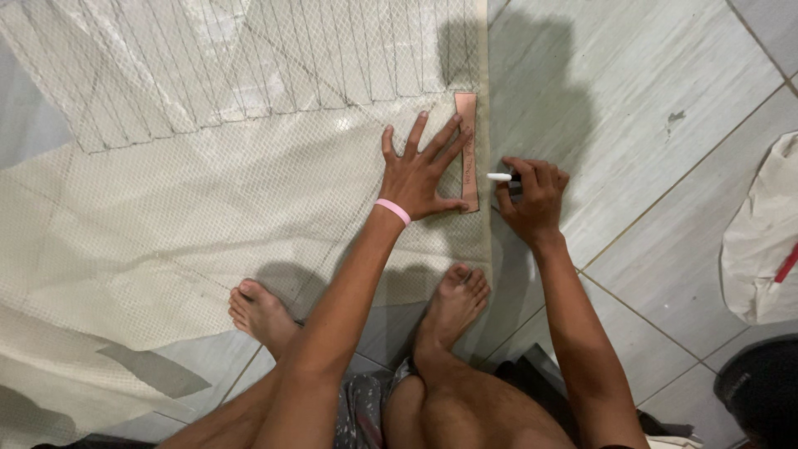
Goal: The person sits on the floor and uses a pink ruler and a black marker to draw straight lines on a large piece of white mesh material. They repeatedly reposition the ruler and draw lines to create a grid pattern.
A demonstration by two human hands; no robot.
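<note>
Two hands work at the right edge of a pale mesh fabric (208, 208) spread on the tiled floor (648, 125). The left hand (420, 170), fingers spread flat, presses a narrow pink template strip (468, 150) whose long axis runs away from the person. The right hand (532, 195), just right of the strip, pinches a white marker (501, 177) pointing left toward it.

Mesh fabric (208, 191) lies on the floor (648, 166); a strip (468, 150) rests at its right edge, under the left hand (420, 170); right hand (532, 195) with marker (501, 177) just right of the strip; bag (761, 241) far right; feet (453, 303) below the hands.
</note>
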